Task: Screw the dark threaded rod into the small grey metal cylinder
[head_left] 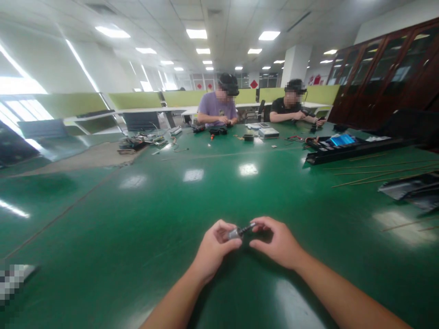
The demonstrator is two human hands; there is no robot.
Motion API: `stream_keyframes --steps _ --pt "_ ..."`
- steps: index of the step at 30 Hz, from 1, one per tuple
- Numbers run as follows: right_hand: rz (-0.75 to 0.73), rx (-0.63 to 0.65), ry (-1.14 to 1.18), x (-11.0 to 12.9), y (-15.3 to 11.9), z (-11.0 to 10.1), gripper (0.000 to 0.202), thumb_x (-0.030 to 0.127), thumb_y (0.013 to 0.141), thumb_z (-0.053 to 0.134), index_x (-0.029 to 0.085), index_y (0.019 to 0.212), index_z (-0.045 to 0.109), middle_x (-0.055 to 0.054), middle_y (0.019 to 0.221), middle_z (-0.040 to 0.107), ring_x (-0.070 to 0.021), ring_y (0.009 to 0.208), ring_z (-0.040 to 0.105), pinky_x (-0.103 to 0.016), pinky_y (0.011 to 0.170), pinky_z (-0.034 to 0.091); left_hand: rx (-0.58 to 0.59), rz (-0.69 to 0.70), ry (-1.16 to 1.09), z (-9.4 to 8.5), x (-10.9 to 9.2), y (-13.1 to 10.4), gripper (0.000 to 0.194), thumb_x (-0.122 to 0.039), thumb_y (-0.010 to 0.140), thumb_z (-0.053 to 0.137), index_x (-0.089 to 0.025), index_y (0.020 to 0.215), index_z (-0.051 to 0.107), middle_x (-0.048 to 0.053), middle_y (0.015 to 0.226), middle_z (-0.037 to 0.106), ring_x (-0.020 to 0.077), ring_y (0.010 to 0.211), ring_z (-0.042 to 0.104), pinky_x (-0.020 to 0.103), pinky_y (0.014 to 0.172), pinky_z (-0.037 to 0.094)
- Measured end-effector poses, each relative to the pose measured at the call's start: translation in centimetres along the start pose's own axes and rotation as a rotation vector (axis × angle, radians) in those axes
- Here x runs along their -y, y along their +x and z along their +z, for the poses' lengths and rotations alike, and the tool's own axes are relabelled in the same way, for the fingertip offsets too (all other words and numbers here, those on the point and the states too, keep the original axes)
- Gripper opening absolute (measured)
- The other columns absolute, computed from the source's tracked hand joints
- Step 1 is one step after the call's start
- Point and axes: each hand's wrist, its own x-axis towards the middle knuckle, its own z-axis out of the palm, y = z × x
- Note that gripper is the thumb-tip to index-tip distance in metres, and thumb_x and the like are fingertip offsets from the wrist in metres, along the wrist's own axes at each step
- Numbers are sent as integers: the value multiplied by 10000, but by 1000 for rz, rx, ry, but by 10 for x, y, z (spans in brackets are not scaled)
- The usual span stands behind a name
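Note:
Between the thumb and fingers of my left hand is a small silver cylindrical part, which looks like a little motor. A thin dark shaft sticks out of it, tilted up to the right. My right hand is beside the shaft's far end, its fingertips at or close to the tip. The right thumb is apart from the index finger and lies below the shaft. Whether a right fingertip touches the shaft, I cannot tell. Both hands are just above the green tabletop.
Two people sit across the table, handling small items. A pile of electronic parts lies far left. On the right are a long black tray, several thin rods and dark panels. A white box stands at the back.

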Motion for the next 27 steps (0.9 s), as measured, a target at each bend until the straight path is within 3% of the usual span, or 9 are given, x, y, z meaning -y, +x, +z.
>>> stream_keyframes --steps 8,11,14,19,27 --pt "-85 29 -69 8 0 0 338 226 682 778 210 1008 691 -52 957 688 -219 896 635 -344 817 494 56 169 239 4 1 0 304 -98 648 803 -149 712 510 51 922 612 165 822 574 249 720 462" --pt "-90 17 -73 8 0 -1 341 186 675 768 213 1006 690 -47 953 688 -215 893 632 -338 812 491 36 135 321 8 0 -4 270 -93 655 793 -151 807 578 57 899 645 188 822 611 267 730 475" --pt "-113 35 -66 9 0 0 311 176 673 767 214 973 695 -42 929 687 -211 872 626 -326 782 488 22 130 410 10 -2 -6 381 -100 673 783 -168 1022 646 70 935 676 218 869 647 298 786 494" --pt "-117 62 -59 12 -1 -1 230 151 699 741 209 919 707 -39 886 687 -207 847 625 -320 769 482 -9 260 580 8 -4 -5 222 -128 693 773 -185 902 723 81 964 668 231 912 639 298 792 506" --pt "-105 83 -42 9 0 -2 199 129 722 702 202 907 706 -36 855 687 -202 814 626 -311 741 478 43 256 556 6 -3 -4 248 -179 703 806 -186 942 740 96 981 669 240 916 642 311 793 514"
